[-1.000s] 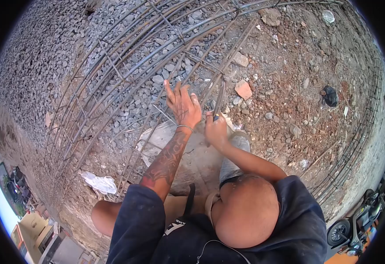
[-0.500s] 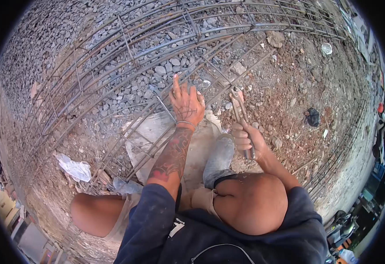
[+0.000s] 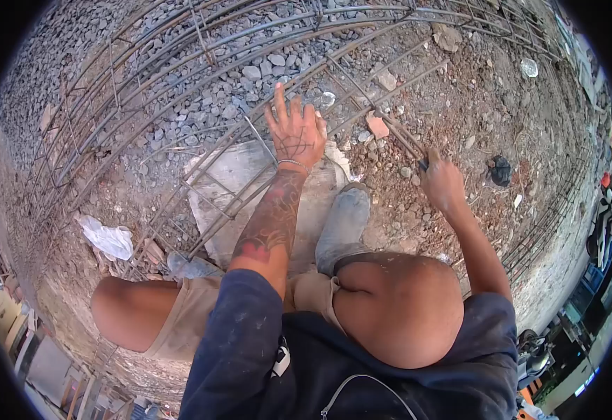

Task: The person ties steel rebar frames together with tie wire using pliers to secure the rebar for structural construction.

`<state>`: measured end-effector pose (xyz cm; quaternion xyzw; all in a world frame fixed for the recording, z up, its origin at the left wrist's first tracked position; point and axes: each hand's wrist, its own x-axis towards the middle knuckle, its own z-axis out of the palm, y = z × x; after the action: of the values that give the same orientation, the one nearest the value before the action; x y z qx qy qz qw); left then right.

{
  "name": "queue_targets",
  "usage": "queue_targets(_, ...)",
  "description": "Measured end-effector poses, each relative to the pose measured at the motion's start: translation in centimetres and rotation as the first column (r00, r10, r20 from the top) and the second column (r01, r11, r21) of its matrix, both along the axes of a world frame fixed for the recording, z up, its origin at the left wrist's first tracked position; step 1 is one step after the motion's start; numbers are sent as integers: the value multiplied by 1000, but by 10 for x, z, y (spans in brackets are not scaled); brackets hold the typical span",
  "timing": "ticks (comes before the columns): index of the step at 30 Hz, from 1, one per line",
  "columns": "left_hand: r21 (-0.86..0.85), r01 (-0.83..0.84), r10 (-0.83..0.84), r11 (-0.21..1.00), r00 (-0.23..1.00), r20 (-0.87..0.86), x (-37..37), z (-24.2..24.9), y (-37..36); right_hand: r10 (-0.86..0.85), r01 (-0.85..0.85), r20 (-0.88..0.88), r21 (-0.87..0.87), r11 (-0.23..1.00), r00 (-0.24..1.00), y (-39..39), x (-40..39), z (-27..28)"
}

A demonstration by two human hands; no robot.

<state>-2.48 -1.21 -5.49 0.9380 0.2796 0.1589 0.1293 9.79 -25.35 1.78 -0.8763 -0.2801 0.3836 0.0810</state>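
I squat over a long rebar cage lying on gravel. My left hand, tattooed and wearing a wrist chain, rests flat on one of its bars with the fingers spread and nothing in its grip. My right hand is out to the right over reddish dirt. It is closed on a pair of metal pincers whose jaws point up-left toward a cage bar.
A pale slab lies under the cage by my grey boot. A white plastic bag lies left, brick pieces and a black lump right. More rebar runs along the right edge.
My right hand swung out to the right with the pincers, away from the cage joint. My left hand stayed on the bar. The view shifted a little.
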Motion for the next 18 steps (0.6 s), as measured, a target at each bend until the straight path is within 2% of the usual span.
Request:
queue_targets(2, 7, -22, 22, 1000, 1000, -11, 1, 0, -3, -17, 83, 306, -203, 976, 952, 16, -12, 0)
queue_targets(3, -10, -9, 9, 1000, 1000, -9, 0, 0, -8, 9, 62, 314, -213, 975, 950, 13, -5, 2)
queue_targets(7, -4, 16, -16, 1000, 1000, 4, -4, 3, -1, 106, -105, 77, -12, 994, 991, -21, -1, -13)
queue_targets(9, 2, -3, 3, 1000, 1000, 31, 5, 4, 6, 167, -169, 31, 112, 979, 985, -22, 21, -16)
queue_targets(10, 25, -7, 7, 1000, 1000, 0, 6, 3, 9, 94, -53, 233, -177, 983, 968, 9, 20, 14)
queue_targets(11, 22, -1, 2, 1000, 999, -46, -1, 3, 1, 79, -34, 218, -203, 979, 973, 5, -14, 6)
queue_targets(13, 6, -37, 37, 999, 999, -5, 4, 2, 2, -200, 194, 112, 59, 979, 973, 8, -46, -20)
queue_targets(14, -9, -31, 31, 999, 1000, 0, 3, 3, 1, -180, 173, 107, 69, 982, 978, 8, -35, -23)
queue_targets(15, -22, -1, 0, 1000, 1000, -15, -4, 3, -1, -332, 353, -226, 59, 934, 916, 9, -27, -14)
queue_targets(16, -24, -15, 16, 1000, 999, 40, -4, 2, 0, -451, 521, -525, -19, 854, 721, 3, -20, -1)
queue_targets(17, -23, -11, 12, 1000, 999, 33, -9, 4, -6, -503, 628, -741, -142, 765, 445, -2, -6, 13)
queue_targets(18, -27, -8, 9, 1000, 1000, 2, -8, 4, -4, -475, 677, -870, -270, 685, 134, 4, 6, 18)
